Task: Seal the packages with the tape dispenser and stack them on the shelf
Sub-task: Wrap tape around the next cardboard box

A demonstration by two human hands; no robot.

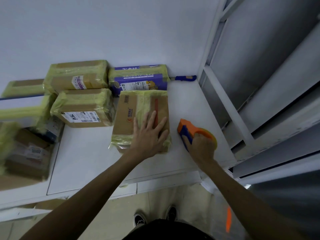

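Pressing flat on cardboard package (140,116), left hand (149,135) spread, right hand (201,144) gripping tape dispenser (187,129)

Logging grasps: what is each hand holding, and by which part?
Right hand grips the tape dispenser round its rear, roll end. Left hand rests flat on the cardboard package, holding nothing.

Both bare arms were stretched forward from the lower edge of the view, the forearms uncovered. The left hand (149,134) was laid flat, palm down, with its fingers straight and spread, on the top of a package (128,115). The right hand (201,144) was seen from the back, its fingers curled round the tape dispenser (188,129), the wrist kept roughly straight.
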